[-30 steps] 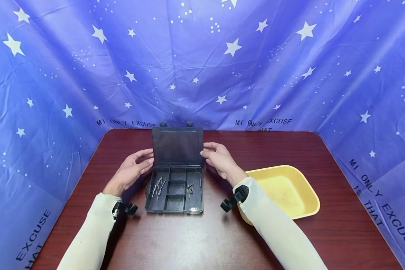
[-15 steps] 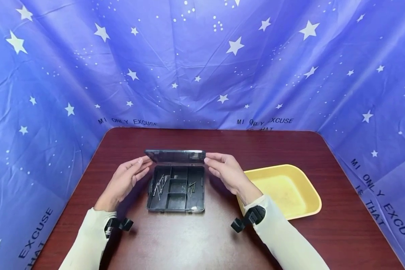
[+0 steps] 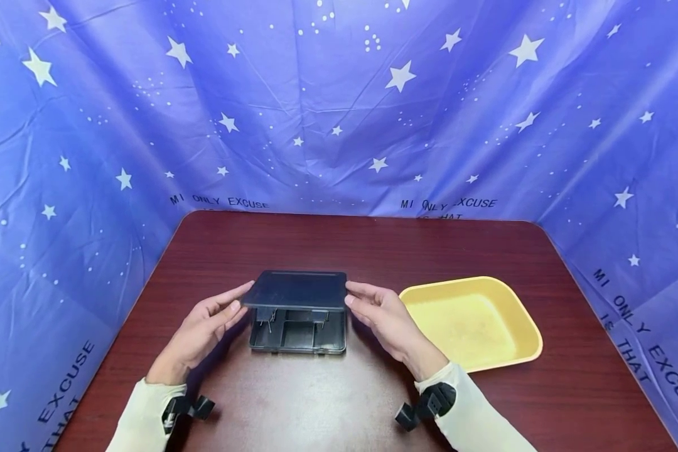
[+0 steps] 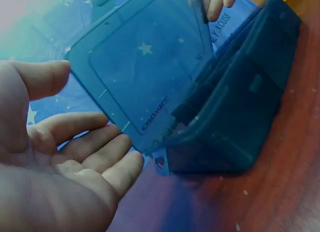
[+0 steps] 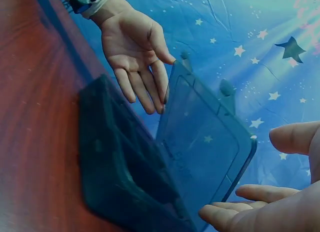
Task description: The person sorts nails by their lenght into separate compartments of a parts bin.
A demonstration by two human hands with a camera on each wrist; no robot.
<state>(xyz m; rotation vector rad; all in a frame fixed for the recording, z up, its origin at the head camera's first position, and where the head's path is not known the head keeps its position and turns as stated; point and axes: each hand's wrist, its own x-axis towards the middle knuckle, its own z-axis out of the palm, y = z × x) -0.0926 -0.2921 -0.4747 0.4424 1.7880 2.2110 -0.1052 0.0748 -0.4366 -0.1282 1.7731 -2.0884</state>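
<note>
A dark translucent compartment box sits on the table, its hinged lid tilted partway down over the compartments. Beneath the lid's front edge, with its two hanging latches, a few thin nail-like metal pieces show; the rear compartments are hidden. At the lid's left edge is my left hand, thumb and fingertips against the side. My right hand meets the opposite edge the same way. Both wrist views show the fingers extended, the lid standing between the two hands.
A yellow plastic tub stands right of the box, partly behind my right hand and wrist. The reddish-brown table ends at the back against a blue curtain with white stars. Black camera mounts sit on both wrists.
The lid has swung from upright forward and down over the compartments. Both hands have come toward the front with it, staying at its sides. The tub stays in place.
</note>
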